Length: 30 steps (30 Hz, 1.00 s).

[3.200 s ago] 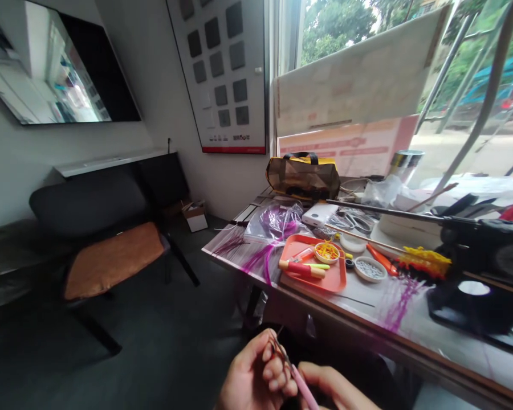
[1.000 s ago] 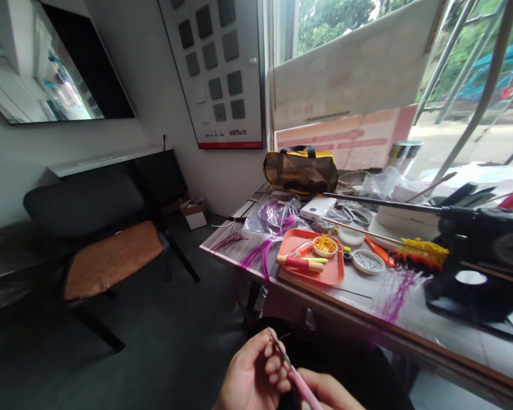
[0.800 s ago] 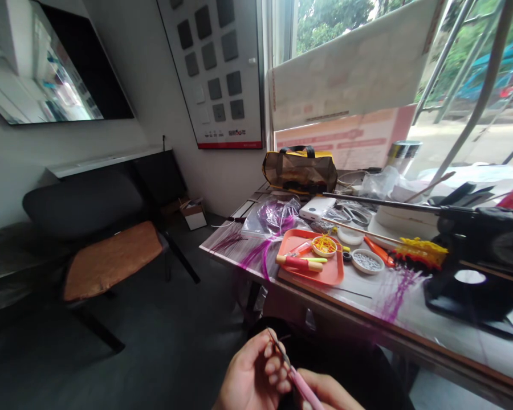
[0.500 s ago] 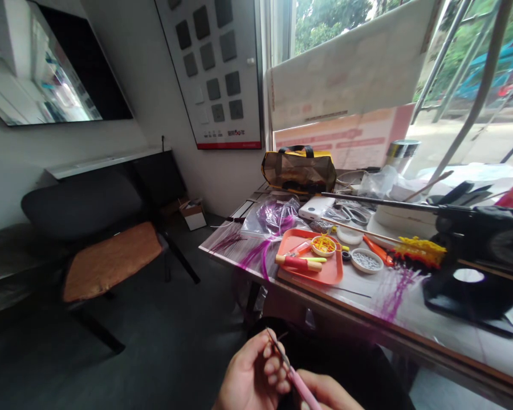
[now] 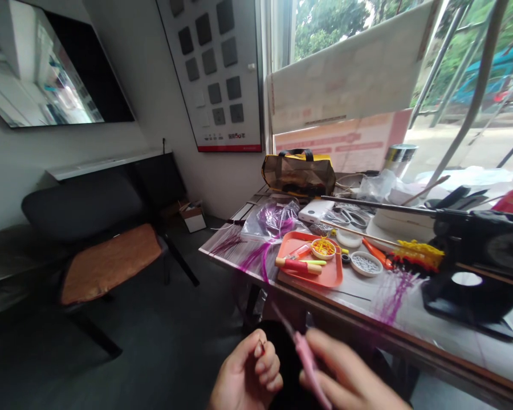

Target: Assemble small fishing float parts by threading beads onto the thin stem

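Note:
My left hand (image 5: 248, 376) is at the bottom of the view with its fingers curled and the thumb and forefinger pinched on something tiny that I cannot make out. My right hand (image 5: 350, 381) is beside it, a little apart, holding a thin pink-handled hook tool (image 5: 304, 356) that is blurred by motion and points up and to the left. Both hands hover in front of the table edge (image 5: 325, 310), over a dark lap.
On the table sit an orange tray (image 5: 329, 274) with a small bowl of yellow bits (image 5: 324, 248), a white dish of beads (image 5: 365, 264), purple strands (image 5: 260, 253), a clear bag (image 5: 273, 219), scissors (image 5: 354, 217), a yellow bag (image 5: 299, 173) and a black stand (image 5: 474, 256). A dark chair with an orange cushion (image 5: 106, 262) stands at left.
My right hand has pulled the pink tool away from my left fingers, up and to the right. The two hands are now apart. My left hand stays pinched.

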Each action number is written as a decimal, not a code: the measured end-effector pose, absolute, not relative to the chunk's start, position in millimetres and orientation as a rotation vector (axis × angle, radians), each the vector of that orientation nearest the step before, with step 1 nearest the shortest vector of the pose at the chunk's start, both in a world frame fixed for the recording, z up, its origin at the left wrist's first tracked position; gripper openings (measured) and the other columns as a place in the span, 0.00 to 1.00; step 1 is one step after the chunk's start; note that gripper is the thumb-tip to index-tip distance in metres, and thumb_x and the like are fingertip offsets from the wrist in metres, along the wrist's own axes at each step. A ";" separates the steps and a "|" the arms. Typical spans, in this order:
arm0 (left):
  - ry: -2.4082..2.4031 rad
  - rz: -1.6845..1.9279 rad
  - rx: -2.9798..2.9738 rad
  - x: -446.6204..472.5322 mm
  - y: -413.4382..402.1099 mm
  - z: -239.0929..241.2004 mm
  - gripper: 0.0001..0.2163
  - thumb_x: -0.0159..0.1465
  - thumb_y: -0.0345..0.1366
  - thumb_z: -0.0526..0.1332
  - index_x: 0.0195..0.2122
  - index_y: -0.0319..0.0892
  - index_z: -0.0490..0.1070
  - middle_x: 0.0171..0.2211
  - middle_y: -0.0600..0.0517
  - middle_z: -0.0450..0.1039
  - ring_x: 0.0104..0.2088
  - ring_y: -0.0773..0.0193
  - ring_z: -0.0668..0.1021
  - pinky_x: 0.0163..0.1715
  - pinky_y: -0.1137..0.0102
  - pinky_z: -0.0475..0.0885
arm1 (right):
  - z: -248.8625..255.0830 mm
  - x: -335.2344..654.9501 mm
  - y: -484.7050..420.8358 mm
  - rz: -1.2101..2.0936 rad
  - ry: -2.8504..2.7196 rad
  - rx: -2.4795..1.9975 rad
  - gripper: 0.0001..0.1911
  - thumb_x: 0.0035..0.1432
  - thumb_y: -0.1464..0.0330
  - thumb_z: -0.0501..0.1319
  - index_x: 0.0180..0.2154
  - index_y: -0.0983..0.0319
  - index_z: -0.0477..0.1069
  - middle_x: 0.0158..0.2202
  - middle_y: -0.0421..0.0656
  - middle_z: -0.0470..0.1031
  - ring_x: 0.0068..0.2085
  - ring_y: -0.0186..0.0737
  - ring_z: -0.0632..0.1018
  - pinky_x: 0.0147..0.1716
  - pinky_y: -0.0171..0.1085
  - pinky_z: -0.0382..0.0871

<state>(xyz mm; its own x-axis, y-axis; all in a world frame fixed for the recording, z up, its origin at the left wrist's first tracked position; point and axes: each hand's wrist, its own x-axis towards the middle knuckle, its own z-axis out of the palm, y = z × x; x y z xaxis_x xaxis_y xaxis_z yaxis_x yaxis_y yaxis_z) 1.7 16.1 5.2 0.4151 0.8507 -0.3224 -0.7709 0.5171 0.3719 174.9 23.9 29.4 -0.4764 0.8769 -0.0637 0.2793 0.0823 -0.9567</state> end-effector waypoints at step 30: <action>0.438 1.014 0.191 9.9 23.9 5.5 0.12 0.48 0.35 0.70 0.16 0.38 0.68 0.12 0.57 0.63 0.14 0.75 0.61 0.17 0.78 0.55 | 67.1 186.9 159.6 0.196 -2.285 -1.273 0.10 0.60 0.72 0.50 0.36 0.65 0.69 0.37 0.50 0.70 0.42 0.47 0.67 0.44 0.44 0.60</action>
